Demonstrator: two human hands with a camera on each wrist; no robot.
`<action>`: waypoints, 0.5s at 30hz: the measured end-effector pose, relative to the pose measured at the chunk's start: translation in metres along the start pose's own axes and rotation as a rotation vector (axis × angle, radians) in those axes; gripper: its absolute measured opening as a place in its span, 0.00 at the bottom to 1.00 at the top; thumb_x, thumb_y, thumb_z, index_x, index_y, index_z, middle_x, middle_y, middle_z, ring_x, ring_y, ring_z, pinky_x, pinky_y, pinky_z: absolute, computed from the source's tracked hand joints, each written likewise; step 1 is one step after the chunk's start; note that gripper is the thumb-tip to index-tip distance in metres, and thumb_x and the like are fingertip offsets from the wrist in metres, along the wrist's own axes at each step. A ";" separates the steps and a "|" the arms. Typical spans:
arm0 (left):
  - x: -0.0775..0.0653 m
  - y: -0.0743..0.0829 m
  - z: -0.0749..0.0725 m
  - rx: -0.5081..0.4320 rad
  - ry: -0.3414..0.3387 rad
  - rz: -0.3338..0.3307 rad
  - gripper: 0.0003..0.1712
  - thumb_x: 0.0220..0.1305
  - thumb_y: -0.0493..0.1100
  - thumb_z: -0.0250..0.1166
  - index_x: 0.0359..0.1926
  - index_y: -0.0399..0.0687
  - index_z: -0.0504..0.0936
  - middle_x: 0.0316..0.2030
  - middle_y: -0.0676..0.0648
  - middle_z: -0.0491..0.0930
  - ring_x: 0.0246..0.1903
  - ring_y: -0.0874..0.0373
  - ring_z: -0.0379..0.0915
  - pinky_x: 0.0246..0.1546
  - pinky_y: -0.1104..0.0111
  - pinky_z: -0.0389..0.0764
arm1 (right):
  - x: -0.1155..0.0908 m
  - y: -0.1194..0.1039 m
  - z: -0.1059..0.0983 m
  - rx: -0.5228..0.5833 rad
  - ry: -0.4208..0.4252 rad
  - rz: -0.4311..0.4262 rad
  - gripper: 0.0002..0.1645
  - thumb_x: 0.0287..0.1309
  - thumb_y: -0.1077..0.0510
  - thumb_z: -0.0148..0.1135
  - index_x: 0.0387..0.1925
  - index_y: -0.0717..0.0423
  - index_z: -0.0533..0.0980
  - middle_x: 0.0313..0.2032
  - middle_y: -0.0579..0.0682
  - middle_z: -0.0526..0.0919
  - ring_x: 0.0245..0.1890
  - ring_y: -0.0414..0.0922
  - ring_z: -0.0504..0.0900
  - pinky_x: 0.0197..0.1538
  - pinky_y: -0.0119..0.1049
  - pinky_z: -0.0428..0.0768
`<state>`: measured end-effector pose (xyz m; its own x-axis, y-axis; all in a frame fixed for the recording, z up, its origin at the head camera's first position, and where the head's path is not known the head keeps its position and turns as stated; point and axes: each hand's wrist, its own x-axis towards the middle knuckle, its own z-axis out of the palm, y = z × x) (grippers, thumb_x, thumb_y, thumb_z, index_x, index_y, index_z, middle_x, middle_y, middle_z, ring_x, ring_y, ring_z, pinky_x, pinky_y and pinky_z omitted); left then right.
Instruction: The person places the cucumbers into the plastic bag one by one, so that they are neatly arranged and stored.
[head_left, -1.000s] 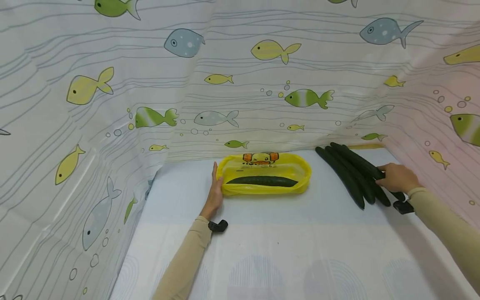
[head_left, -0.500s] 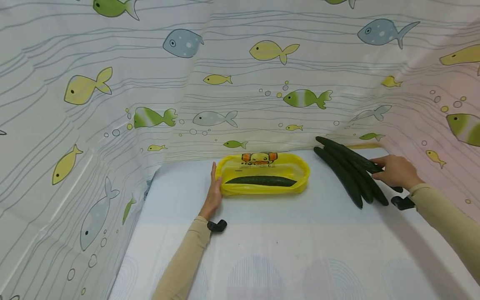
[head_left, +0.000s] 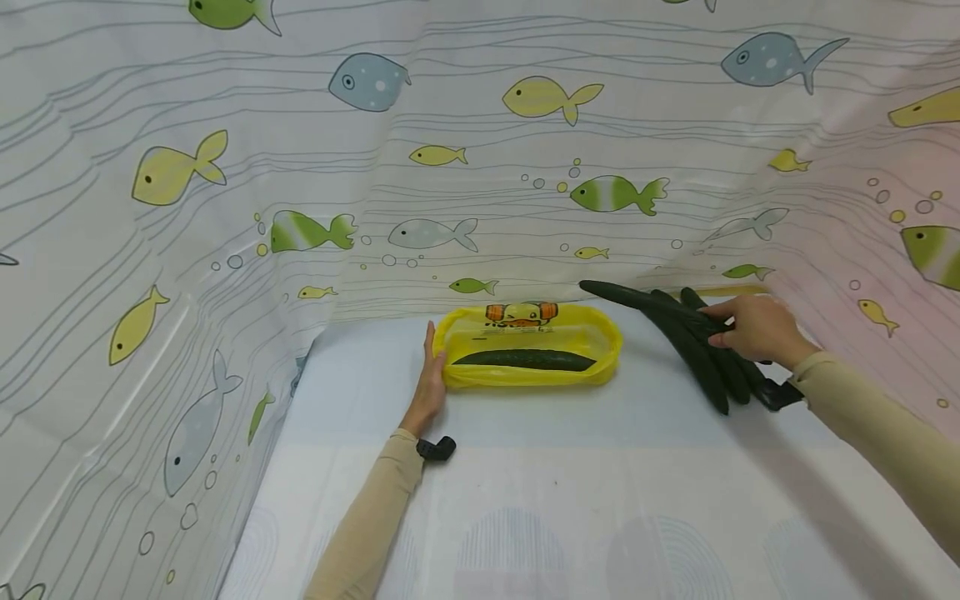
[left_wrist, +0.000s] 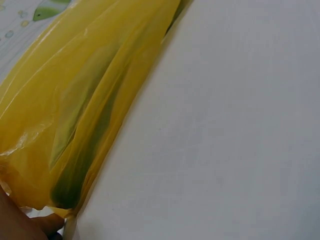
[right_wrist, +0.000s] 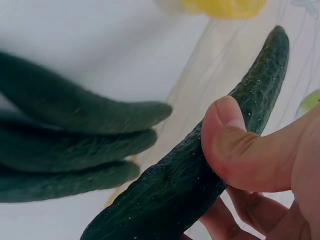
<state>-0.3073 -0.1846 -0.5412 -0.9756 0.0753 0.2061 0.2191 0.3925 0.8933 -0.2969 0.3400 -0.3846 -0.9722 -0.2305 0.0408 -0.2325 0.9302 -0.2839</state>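
A yellow plastic bag (head_left: pixel 528 380) with a cartoon print lies with its mouth spread wide, one dark green cucumber (head_left: pixel 525 360) inside. At the bag's left end, my left hand (head_left: pixel 427 387) holds the rim, thumb at the edge; the left wrist view shows the cucumber through the thin plastic (left_wrist: pixel 117 95). My right hand (head_left: pixel 763 329) grips another cucumber (right_wrist: pixel 165 195) around its body, thumb across the top. Its far end points left toward the bag, above the pile. Beneath and beside it, three more cucumbers (right_wrist: pixel 75 107) lie side by side on the table.
The white table (head_left: pixel 555 467) carries pale arch patterns near the front. Fish-printed sheeting (head_left: pixel 480 192) rises at the back and both sides. Each wrist wears a small black camera (head_left: pixel 437 448).
My right hand has lifted one cucumber from the pile and moved it left, its far end swinging toward the bag. The left hand and bag stay in place.
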 end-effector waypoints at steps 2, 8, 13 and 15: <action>0.000 0.000 -0.001 0.002 0.001 0.004 0.36 0.85 0.55 0.28 0.86 0.66 0.27 0.87 0.52 0.27 0.86 0.48 0.26 0.84 0.44 0.34 | 0.003 -0.008 0.001 0.015 -0.010 -0.003 0.33 0.59 0.58 0.76 0.65 0.63 0.80 0.39 0.66 0.87 0.27 0.48 0.74 0.23 0.39 0.67; 0.000 -0.002 -0.002 0.002 0.008 0.009 0.37 0.85 0.55 0.28 0.86 0.63 0.27 0.87 0.52 0.27 0.86 0.48 0.26 0.84 0.44 0.34 | 0.012 -0.036 0.006 0.045 -0.037 -0.034 0.33 0.61 0.58 0.75 0.67 0.61 0.79 0.49 0.72 0.86 0.20 0.45 0.66 0.22 0.35 0.61; 0.000 -0.001 -0.002 -0.005 0.001 0.012 0.37 0.85 0.53 0.28 0.87 0.58 0.28 0.87 0.50 0.27 0.86 0.47 0.26 0.84 0.43 0.35 | 0.020 -0.057 0.016 0.066 -0.053 -0.062 0.32 0.60 0.59 0.75 0.66 0.60 0.80 0.24 0.57 0.83 0.16 0.42 0.61 0.21 0.32 0.58; 0.000 -0.001 -0.002 -0.006 -0.002 0.010 0.37 0.86 0.53 0.28 0.87 0.58 0.28 0.87 0.51 0.27 0.86 0.47 0.26 0.84 0.44 0.35 | 0.023 -0.063 0.020 0.071 -0.050 -0.076 0.32 0.60 0.60 0.75 0.66 0.60 0.80 0.16 0.49 0.72 0.17 0.42 0.60 0.22 0.32 0.57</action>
<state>-0.3071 -0.1862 -0.5411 -0.9735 0.0809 0.2139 0.2285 0.3861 0.8937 -0.3041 0.2699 -0.3850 -0.9489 -0.3150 0.0170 -0.3008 0.8874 -0.3493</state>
